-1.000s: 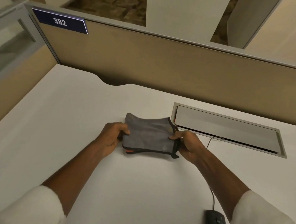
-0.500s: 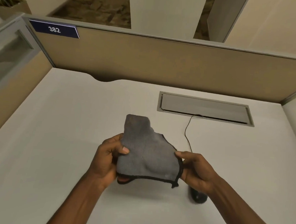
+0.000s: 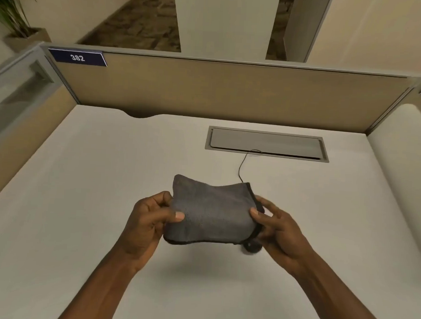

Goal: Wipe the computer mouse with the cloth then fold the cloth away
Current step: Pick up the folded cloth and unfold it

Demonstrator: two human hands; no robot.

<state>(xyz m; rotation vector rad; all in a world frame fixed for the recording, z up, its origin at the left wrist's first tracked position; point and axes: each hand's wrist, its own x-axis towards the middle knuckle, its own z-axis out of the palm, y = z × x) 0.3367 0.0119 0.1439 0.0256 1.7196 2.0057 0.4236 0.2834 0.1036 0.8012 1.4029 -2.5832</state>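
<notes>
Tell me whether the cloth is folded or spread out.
Folded. The grey cloth is a compact, thick pad with layered dark edges on its right side, held above the desk between the left hand and right hand.

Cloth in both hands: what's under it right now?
Below the cloth, held by the left hand and right hand, a dark mouse peeks out at its right corner on the desk. Most of the mouse is hidden; its cable disappears behind the cloth.
</notes>
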